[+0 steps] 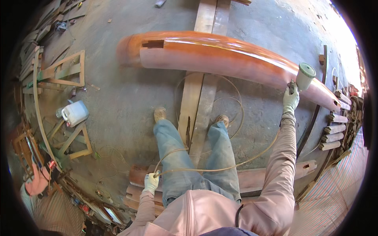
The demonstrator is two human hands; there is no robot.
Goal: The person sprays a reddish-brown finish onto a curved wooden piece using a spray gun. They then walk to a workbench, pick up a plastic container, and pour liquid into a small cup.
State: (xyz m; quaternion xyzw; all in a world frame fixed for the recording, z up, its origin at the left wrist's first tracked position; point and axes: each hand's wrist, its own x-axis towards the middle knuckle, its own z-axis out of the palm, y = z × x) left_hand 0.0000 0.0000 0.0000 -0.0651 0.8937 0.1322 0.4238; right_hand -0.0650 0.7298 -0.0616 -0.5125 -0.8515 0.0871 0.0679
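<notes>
A spray gun (305, 77) with a pale grey-green cup is in my right hand (291, 100), gloved and wrapped around its handle. It is held close to the right part of a long, curved wooden beam (224, 65). The beam's far side has a glossy orange coat, while its near side looks paler and duller. Near its left end is a dark rectangular slot (152, 44). Down by my left thigh, my gloved left hand (151, 182) grips the thin yellowish air hose (215, 170), which runs across my legs toward my right arm.
Planks (191, 103) run beneath the beam and between my feet. More loops of hose lie on the concrete floor. A white jug (75, 113) and wooden trestle frames (75, 70) stand at left. Several short wood pieces (334, 129) lie at right; another wooden beam (258, 179) is beside my legs.
</notes>
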